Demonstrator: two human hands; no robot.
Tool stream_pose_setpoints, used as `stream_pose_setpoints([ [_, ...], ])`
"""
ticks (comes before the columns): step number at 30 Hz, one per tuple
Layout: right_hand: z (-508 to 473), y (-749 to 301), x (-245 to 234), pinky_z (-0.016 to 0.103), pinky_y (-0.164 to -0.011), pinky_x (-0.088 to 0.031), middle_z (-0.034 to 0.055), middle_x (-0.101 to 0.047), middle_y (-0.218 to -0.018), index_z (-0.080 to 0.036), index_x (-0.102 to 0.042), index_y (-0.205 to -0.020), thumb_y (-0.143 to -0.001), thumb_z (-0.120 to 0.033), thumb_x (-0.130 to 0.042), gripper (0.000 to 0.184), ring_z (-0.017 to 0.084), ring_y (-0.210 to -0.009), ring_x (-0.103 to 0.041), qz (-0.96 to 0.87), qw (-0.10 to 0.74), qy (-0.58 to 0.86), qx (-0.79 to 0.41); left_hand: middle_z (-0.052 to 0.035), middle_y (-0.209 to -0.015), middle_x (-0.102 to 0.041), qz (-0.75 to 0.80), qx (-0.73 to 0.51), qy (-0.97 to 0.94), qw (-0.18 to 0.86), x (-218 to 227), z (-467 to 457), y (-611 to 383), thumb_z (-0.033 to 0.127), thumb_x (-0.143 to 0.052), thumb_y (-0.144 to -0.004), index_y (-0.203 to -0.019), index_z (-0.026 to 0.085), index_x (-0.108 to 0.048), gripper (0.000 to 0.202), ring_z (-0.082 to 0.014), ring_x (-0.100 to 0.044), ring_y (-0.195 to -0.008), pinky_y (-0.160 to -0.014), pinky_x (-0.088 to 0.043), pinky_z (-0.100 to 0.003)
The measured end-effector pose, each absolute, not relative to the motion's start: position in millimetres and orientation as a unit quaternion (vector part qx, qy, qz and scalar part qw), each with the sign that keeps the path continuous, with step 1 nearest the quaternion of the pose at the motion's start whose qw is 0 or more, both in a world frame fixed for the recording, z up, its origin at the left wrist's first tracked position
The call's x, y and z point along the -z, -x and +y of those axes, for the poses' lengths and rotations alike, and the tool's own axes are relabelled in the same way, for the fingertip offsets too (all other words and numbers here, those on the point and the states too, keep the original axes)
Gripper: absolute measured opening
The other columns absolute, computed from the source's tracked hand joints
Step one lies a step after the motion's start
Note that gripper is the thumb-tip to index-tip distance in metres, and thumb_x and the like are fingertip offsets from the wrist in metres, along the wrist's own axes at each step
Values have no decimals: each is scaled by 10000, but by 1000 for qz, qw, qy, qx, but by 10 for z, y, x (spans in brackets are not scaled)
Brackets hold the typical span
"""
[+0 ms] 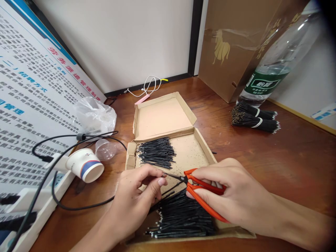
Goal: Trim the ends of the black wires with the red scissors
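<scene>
I am viewing the work over an open cardboard box on a wooden desk, and I am referencing every position to that box. The left hand is hovering over the box's near-left corner, thumb and forefinger pinched narrowly on one black wire length. That length is running from the fingertips down toward the near pile of wire pieces, which is lying in the box's near half. The right hand is hovering over the near-right edge of the box, fingers curled around the red-handled snips. The blade tips are pointing at the left fingertips, though I cannot tell whether the blades are touching the wire. A second, tidier pile is lying in the box's far-left part. Two banded wire bundles are lying well to the right of the box, beside a water bottle; a tipped paper cup is lying to its left. I am judging the wire to be very light, thin and springy, with smooth insulation likely to slip. I would grip it close behind the end being worked, so the free end is not flexing away.
</scene>
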State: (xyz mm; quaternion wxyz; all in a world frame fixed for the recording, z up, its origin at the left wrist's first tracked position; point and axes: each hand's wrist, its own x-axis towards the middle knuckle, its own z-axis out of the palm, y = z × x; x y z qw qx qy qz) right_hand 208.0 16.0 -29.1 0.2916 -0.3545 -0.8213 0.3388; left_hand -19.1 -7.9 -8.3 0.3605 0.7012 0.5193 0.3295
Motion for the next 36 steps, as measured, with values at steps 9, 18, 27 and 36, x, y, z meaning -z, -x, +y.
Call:
stream_pose_setpoints([
  [9, 160, -2068, 261, 257, -464, -261, -70, -318, -523, -180, -550, -612, -848, -168, -567, 236, 90, -469, -246, -826, 285, 358, -329, 22, -564, -618, 518, -335, -700, 360, 72, -70, 164, 191, -584, -922, -838, 169, -651, 110, -98, -570, -456, -452, -473, -170],
  [18, 147, -2063, 268, 251, -495, -317, -62, -436, -509, -166, -645, -702, -858, -206, -581, 173, 86, -452, -313, -823, 278, 375, -324, 18, -588, -612, 516, -330, -709, 349, 54, -73, 170, 197, -582, -924, -836, 175, -669, 125, -105, -579, -477, -471, -467, -182],
  [27, 172, -2070, 280, 236, -465, -258, -75, -325, -513, -167, -556, -598, -858, -166, -548, 261, 77, -468, -251, -830, 288, 361, -314, 15, -610, -632, 507, -333, -722, 332, 71, -66, 181, 176, -590, -917, -850, 174, -677, 110, -106, -598, -490, -490, -483, -183],
  [36, 167, -2051, 310, 263, -433, -263, -46, -446, -498, -165, -637, -654, -829, -242, -619, 192, 96, -443, -324, -802, 289, 395, -344, 2, -637, -658, 506, -327, -734, 315, 41, -55, 167, 150, -580, -915, -838, 166, -688, 133, -109, -612, -504, -505, -499, -186],
])
